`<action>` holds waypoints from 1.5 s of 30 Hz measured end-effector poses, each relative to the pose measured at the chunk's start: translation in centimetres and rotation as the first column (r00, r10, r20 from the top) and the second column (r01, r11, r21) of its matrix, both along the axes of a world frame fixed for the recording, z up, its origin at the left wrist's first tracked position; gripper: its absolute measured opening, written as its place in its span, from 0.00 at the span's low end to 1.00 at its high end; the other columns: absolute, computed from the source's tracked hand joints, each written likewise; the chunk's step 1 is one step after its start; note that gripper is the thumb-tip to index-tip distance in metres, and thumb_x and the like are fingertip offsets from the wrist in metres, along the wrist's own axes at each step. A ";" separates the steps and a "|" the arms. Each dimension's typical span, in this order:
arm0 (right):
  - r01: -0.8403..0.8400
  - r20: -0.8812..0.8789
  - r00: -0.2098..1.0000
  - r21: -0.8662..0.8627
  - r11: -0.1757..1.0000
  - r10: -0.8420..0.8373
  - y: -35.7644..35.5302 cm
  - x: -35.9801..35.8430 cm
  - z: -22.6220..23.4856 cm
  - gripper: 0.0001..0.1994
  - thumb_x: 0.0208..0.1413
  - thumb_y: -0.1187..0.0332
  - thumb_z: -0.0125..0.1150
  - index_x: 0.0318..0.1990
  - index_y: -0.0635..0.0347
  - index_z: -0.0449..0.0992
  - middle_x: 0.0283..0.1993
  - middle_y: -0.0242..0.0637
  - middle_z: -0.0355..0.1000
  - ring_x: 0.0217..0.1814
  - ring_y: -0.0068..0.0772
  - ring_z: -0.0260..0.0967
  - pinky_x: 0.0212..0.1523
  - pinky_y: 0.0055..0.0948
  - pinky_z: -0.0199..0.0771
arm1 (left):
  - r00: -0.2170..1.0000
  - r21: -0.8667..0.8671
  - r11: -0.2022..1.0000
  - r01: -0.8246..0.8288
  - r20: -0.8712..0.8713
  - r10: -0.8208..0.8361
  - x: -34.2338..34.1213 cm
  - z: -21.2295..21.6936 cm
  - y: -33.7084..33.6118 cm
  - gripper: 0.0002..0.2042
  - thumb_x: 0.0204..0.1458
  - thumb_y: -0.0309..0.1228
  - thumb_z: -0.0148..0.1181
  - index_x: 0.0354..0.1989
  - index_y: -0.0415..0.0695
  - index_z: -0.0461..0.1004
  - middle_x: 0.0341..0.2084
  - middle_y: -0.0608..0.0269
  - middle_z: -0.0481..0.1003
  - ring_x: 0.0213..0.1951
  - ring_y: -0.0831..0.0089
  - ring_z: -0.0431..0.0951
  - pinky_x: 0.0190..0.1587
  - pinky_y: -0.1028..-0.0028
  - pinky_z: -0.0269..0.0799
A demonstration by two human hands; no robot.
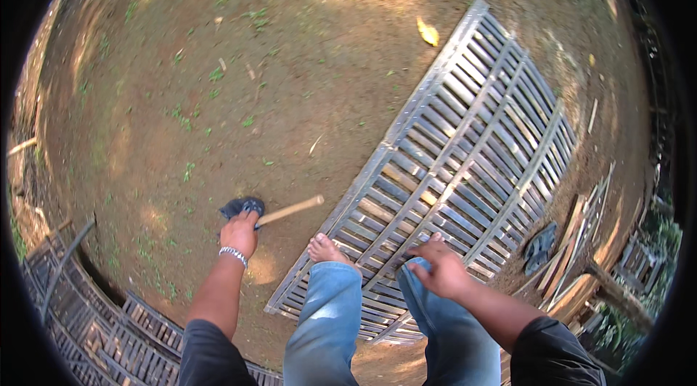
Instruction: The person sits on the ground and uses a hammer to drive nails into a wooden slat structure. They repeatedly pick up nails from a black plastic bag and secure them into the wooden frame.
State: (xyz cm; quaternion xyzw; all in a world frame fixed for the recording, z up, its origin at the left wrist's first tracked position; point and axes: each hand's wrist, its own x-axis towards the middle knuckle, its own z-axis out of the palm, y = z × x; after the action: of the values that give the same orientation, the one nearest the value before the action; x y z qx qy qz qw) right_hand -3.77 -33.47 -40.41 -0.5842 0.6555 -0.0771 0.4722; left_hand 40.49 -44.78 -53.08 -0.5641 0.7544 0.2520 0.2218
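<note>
My left hand (239, 233) reaches down to the ground on the left, its fingers bent into a dark, crumpled bag-like bundle (239, 207). What those fingers pinch is hidden. A pale wooden handle (294, 210) lies beside that hand and slants away to the right; its other end is out of sight at the bundle. On the right, my right hand (443, 271) hovers by my right knee, thumb and forefinger apart, and I see nothing held in it. Below it lies a slatted panel (451, 145) of split bamboo or wood, flat on the ground, with long cross rails.
My bare feet are at the panel's near part, the left foot (328, 248) by its left rail. A dark sandal (539, 247) and several wooden strips (570, 241) lie to the right. Another slatted structure (109, 339) fills the lower left. A yellow leaf (428, 32) lies farther off.
</note>
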 end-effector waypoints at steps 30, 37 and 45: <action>0.534 0.462 -0.228 0.796 0.287 -0.857 17.0 -20.1 25.3 0.19 0.64 0.70 0.61 0.59 0.55 0.62 0.32 0.30 0.66 0.24 0.22 0.62 0.24 0.25 0.65 | 0.754 -0.011 0.996 0.086 -0.652 -0.073 -46.9 29.8 6.5 0.09 0.46 0.20 0.65 0.36 0.43 0.77 0.36 0.51 0.77 0.40 0.48 0.79 0.43 0.57 0.76; 0.768 0.068 0.267 0.587 0.255 -0.961 23.1 -22.8 18.3 0.16 0.58 0.65 0.70 0.44 0.58 0.68 0.27 0.31 0.69 0.23 0.25 0.66 0.25 0.30 0.68 | 0.773 0.039 0.991 -0.127 -0.622 0.123 -45.4 25.9 0.5 0.09 0.46 0.21 0.69 0.35 0.39 0.76 0.35 0.48 0.78 0.40 0.47 0.79 0.43 0.60 0.75; 0.721 -0.093 0.446 0.626 0.296 -0.890 19.8 -23.5 22.1 0.23 0.48 0.58 0.80 0.38 0.61 0.70 0.30 0.33 0.72 0.31 0.25 0.69 0.35 0.30 0.74 | 0.843 0.029 0.962 -0.270 -0.476 0.251 -43.2 24.0 -6.1 0.10 0.45 0.22 0.70 0.34 0.38 0.76 0.35 0.46 0.77 0.39 0.47 0.79 0.42 0.60 0.75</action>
State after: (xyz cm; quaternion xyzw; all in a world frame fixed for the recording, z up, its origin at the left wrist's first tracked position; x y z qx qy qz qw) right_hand -27.25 -13.65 -18.27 0.0251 0.7752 -0.1804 0.6049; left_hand -2.70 -50.89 -29.03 -0.5864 0.7068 0.3953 -0.0174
